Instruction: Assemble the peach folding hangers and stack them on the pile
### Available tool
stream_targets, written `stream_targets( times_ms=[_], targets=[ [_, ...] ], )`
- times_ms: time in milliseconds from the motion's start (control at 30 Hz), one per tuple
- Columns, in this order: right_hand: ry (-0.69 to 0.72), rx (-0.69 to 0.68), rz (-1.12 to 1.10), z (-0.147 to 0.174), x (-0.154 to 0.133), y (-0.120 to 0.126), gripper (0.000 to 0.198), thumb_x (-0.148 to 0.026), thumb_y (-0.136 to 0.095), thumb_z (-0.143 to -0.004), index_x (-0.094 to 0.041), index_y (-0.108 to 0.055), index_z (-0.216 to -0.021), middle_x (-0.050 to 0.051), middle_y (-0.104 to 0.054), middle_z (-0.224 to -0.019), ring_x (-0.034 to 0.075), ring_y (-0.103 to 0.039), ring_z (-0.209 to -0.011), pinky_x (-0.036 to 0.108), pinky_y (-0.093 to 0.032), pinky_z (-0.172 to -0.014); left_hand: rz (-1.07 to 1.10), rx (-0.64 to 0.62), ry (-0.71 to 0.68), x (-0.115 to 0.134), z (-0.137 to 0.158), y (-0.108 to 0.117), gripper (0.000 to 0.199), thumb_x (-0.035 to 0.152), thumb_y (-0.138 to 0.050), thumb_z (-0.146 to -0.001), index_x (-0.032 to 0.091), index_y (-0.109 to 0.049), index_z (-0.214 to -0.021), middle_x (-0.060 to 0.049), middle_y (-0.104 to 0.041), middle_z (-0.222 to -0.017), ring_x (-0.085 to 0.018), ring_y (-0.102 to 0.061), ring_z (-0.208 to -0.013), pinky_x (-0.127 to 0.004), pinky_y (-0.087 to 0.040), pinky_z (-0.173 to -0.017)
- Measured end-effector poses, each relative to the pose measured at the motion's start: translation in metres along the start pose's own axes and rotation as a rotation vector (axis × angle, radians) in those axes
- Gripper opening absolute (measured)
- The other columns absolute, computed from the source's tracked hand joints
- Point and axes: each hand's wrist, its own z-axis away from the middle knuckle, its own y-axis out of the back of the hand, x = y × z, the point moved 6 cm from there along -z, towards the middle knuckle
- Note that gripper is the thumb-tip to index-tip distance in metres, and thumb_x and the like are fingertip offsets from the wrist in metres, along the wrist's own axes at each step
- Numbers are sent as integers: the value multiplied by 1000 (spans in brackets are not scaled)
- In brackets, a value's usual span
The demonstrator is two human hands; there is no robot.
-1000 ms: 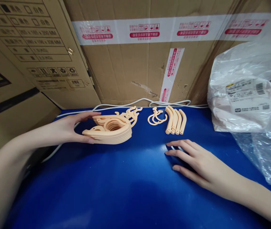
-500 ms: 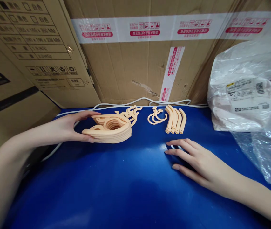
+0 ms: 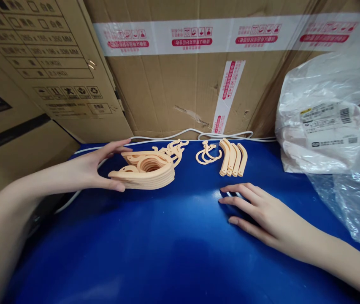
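A neat stack of curved peach plastic pieces [image 3: 150, 179], each with a round opening, lies on the blue tabletop [image 3: 173, 245]; they look like parts of folding hangers. At its left end is my left hand [image 3: 102, 166], open, thumb by the near side and fingers raised apart at the far side. My right hand [image 3: 258, 211] rests on the blue surface with its fingers spread and nothing in them. Beyond its fingertips lie several curved peach arms [image 3: 233, 158] side by side. Peach hooks [image 3: 208, 154] are left of these, and more hooks [image 3: 176, 150] lie behind the stack.
A taped cardboard box [image 3: 173, 84] forms the back wall, with another printed carton [image 3: 53, 55] at the left. A white cable [image 3: 163, 136] runs along the rear edge. On the right stands a white plastic bag [image 3: 325, 135] near clear plastic wrap [image 3: 347, 207].
The fingers of my left hand have loosened and lifted off the far side of the stack. My right hand and the plastic pieces stay in place.
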Motion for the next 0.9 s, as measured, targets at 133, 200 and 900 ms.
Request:
stream_targets(
  times_ms=[133,200,900],
  targets=[
    [2,-5,4,0,1,0,30,-32,-47,-96,-24,-58,-123,11,-56,-131,26,-53,-120,45,-49,-96,-9,374,-217,55,13,14,84,66,-59,-79,32,-27,-149,1,-30,-157,-29,-26,-144,-43,-18,-121],
    [4,-15,13,0,1,-1,30,-32,-46,-97,-24,-57,-124,12,-55,-132,25,-52,-121,45,-48,-97,-54,538,-351,90,23,4,63,52,-55,-89,32,-33,-145,1,-37,-151,-25,-27,-144,-41,-16,-122],
    [-128,168,-156,-5,21,21,26,-40,-47,-96,-23,-62,-108,7,-66,-113,22,-60,-108,39,-48,-94,-116,-43,-593,126,7,-129,57,51,-41,-97,18,-40,-143,-11,-39,-153,-27,-34,-142,-48,-28,-118]
  ],
)
